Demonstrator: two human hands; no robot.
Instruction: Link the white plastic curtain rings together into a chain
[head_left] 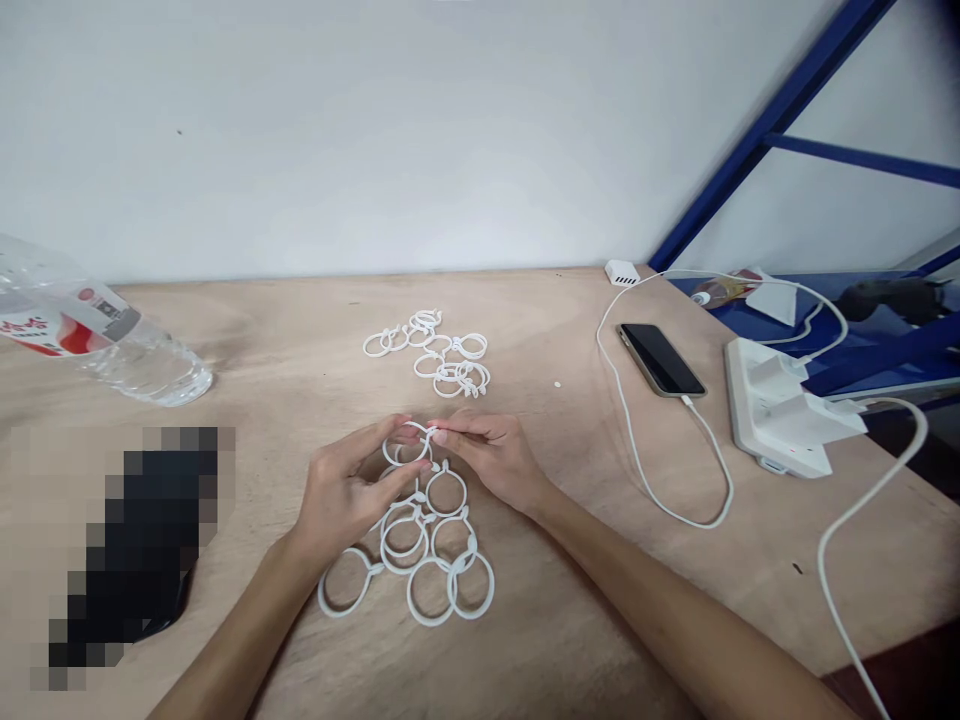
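White ring (pixel 409 463), slim with a small tab, is in both our hands, left of the phone (pixel 661 360) and nearer to us than it; our left hand (pixel 345 490) pinches the hoop between thumb and fingers, while our right hand (pixel 495 455) pinches the tab; below them, also left of and nearer than the phone, loose rings (pixel 451 588) lie on the wooden table (pixel 555 590), several overlapping; we see a farther ring cluster (pixel 471 378) left of the phone; a white cable (pixel 732 490) meets the phone's near end; a power strip (pixel 780 415) is just right of the phone, and a clear bottle (pixel 161 365) well apart to its left.
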